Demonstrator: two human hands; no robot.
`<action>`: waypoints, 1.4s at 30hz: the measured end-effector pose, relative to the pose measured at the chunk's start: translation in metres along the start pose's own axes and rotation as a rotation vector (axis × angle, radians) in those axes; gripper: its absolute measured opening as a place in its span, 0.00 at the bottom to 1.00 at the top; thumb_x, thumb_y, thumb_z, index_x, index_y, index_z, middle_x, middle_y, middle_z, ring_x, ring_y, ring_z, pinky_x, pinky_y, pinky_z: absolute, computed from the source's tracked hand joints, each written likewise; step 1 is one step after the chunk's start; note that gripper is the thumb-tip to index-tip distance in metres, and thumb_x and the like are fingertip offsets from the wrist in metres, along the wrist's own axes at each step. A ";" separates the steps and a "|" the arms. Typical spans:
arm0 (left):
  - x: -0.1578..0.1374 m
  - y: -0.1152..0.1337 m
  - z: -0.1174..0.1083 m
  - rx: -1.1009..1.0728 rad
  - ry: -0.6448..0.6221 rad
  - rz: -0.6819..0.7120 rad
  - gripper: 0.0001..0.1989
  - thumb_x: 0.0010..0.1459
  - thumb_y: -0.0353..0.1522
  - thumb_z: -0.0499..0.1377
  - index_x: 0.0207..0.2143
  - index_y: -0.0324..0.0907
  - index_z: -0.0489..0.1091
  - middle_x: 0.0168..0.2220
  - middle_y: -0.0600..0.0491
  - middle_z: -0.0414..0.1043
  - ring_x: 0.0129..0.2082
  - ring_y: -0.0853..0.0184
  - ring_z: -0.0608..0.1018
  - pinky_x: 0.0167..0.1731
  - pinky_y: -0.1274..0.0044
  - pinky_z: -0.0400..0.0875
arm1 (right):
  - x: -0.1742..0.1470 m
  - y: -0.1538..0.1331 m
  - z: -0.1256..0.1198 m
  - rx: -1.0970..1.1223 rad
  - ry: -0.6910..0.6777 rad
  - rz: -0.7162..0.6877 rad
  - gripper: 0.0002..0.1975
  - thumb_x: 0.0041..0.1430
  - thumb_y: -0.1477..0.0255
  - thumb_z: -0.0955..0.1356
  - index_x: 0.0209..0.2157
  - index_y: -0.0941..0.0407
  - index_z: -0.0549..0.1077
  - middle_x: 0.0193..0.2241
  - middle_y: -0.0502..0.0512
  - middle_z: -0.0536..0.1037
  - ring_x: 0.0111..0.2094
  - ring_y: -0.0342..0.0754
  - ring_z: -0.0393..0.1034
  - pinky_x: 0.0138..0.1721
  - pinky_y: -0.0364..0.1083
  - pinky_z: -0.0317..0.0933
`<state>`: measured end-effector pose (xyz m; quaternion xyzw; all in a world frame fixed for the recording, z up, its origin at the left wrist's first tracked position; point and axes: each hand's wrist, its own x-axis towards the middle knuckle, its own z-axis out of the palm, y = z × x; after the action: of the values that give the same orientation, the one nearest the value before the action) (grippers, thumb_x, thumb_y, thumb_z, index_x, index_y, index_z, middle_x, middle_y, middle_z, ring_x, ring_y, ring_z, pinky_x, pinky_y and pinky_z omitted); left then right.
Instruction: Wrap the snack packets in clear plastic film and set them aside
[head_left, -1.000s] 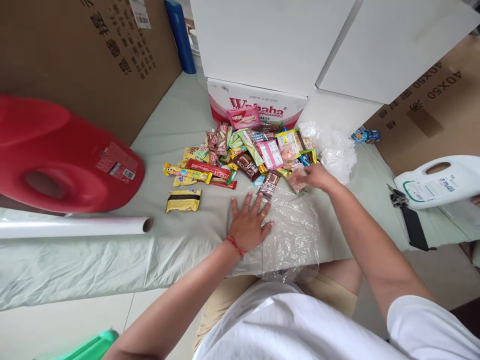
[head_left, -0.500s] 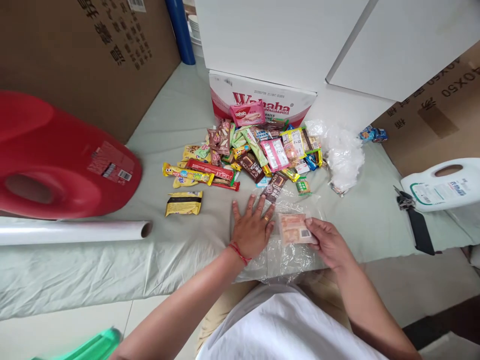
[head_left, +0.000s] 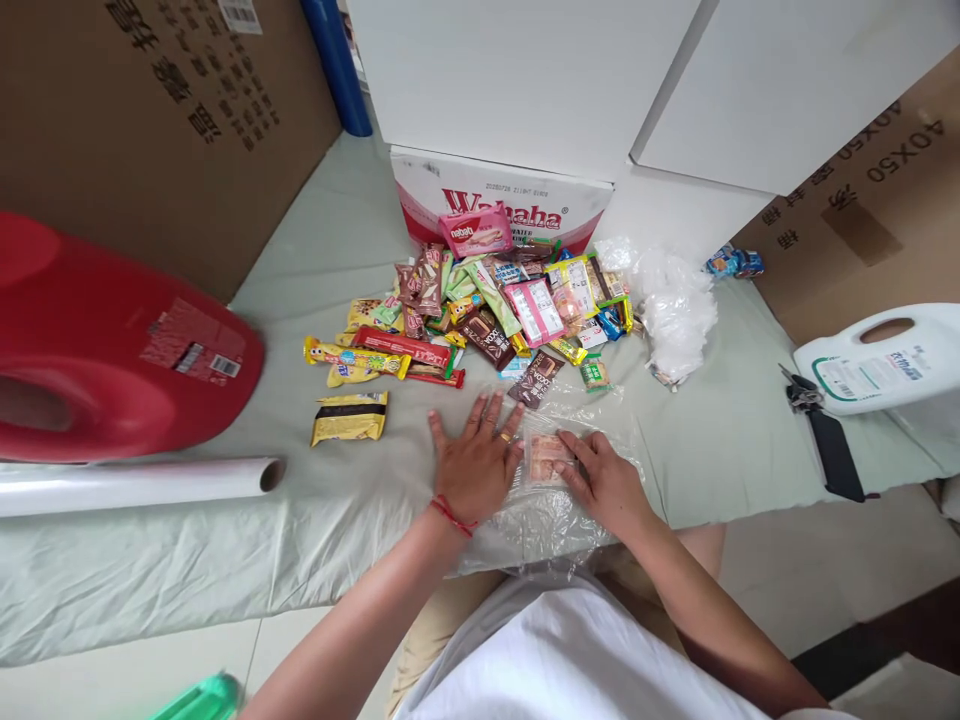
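My left hand (head_left: 478, 460) lies flat with fingers spread, pressing the left part of a clear plastic bag (head_left: 592, 500) onto the cloth. A ring and a red cord bracelet are on it. Close to its thumb, a pale orange-pink snack packet (head_left: 541, 458) lies flat on or inside the bag; which of the two I cannot tell. My right hand (head_left: 606, 485) holds that packet by its right side, fingers and thumb closed on it. Just above my hands lies a brown cocoa snack packet (head_left: 537, 378), with a heap of wrapped snacks (head_left: 487, 300) behind it.
A yellow packet (head_left: 349, 417) lies left of my hands. Farther left are a red jug (head_left: 202, 300) and a white roll (head_left: 135, 485). Crumpled clear plastic (head_left: 679, 310), a white bottle (head_left: 877, 360) and keys (head_left: 804, 392) are at right. A Wahaha carton (head_left: 502, 190) stands behind the heap.
My right hand has moved left and lowered the pale snack packet flat against the plastic, next to my left hand. The left hand stays spread on the bag. The view has shifted slightly.
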<state>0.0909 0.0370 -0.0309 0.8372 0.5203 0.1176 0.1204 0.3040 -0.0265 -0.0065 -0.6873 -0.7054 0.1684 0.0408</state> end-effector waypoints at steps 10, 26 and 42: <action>0.001 -0.008 0.003 0.047 -0.013 -0.030 0.27 0.73 0.41 0.45 0.71 0.51 0.58 0.75 0.47 0.49 0.75 0.46 0.53 0.64 0.32 0.30 | 0.071 0.043 -0.059 0.316 0.079 0.080 0.18 0.66 0.58 0.66 0.47 0.52 0.82 0.29 0.52 0.81 0.27 0.50 0.71 0.32 0.46 0.59; 0.001 -0.011 0.003 0.022 0.015 -0.012 0.28 0.72 0.43 0.45 0.71 0.51 0.60 0.75 0.49 0.50 0.75 0.48 0.53 0.67 0.37 0.33 | 0.200 -0.020 -0.040 -0.021 0.368 -0.059 0.24 0.70 0.61 0.62 0.61 0.59 0.70 0.54 0.69 0.72 0.56 0.64 0.64 0.56 0.58 0.61; 0.004 -0.010 -0.002 0.035 -0.014 -0.016 0.28 0.72 0.43 0.45 0.70 0.49 0.61 0.75 0.49 0.49 0.75 0.48 0.53 0.68 0.38 0.34 | 0.179 -0.015 -0.019 0.013 0.453 -0.294 0.16 0.69 0.74 0.62 0.51 0.56 0.79 0.46 0.62 0.74 0.49 0.58 0.61 0.54 0.55 0.57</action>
<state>0.0830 0.0448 -0.0323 0.8359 0.5280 0.1016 0.1103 0.2858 0.1529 -0.0157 -0.5975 -0.7693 0.0072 0.2261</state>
